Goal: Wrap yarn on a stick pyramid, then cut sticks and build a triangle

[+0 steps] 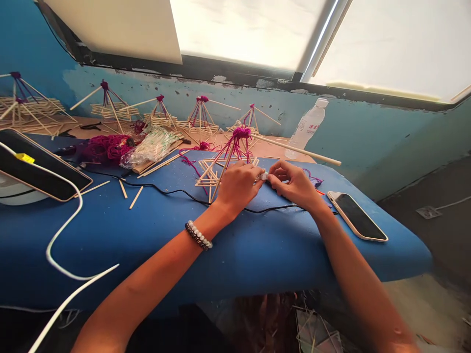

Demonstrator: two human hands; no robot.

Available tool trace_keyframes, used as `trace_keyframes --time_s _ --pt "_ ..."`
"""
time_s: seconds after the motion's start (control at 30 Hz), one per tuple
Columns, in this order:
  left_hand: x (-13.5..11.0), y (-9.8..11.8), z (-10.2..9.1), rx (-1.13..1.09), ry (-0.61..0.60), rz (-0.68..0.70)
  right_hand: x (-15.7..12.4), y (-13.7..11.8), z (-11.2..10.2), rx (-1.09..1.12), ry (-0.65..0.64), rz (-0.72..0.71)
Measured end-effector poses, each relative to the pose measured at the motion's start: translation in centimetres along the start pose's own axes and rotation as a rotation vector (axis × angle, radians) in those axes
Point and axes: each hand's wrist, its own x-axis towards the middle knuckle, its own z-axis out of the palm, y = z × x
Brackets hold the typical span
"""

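The left hand [238, 185] and right hand [292, 185] meet just right of the stick frame [225, 158], which is wound with magenta yarn and stands on the blue worktop [147, 230]. Both sets of fingers are closed, pinching a small white piece [264, 175] between them. A phone [356, 215] lies farther right of the frame.

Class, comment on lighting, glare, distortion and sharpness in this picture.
Head view: the window is blown out white; daylight lights the blue table, with faint shadows under the left hand and right hand; the wide lens bows the table edge; the small white piece between them is too small to identify.
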Motion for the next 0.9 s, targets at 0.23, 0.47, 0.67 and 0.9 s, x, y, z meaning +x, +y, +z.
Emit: trace_keyframes --time_s 0.23,0.47,0.67,0.9 --pt "-0.1 0.0 -0.3 0.012 0.0 0.022 -0.3 -0.8 0.7 0.213 0.013 0.191" --pt "-0.2 0.0 -0.3 0.029 -0.001 0.048 -0.2 -0.6 1.4 0.286 0.075 0.167" --pt "-0.1 0.0 -0.5 0.019 -0.023 0.046 -0.4 -0.9 1.7 0.276 0.101 0.15" --pt "0.0 -0.1 -0.5 0.011 -0.015 0.071 -0.4 -1.0 1.9 0.287 0.118 0.165"
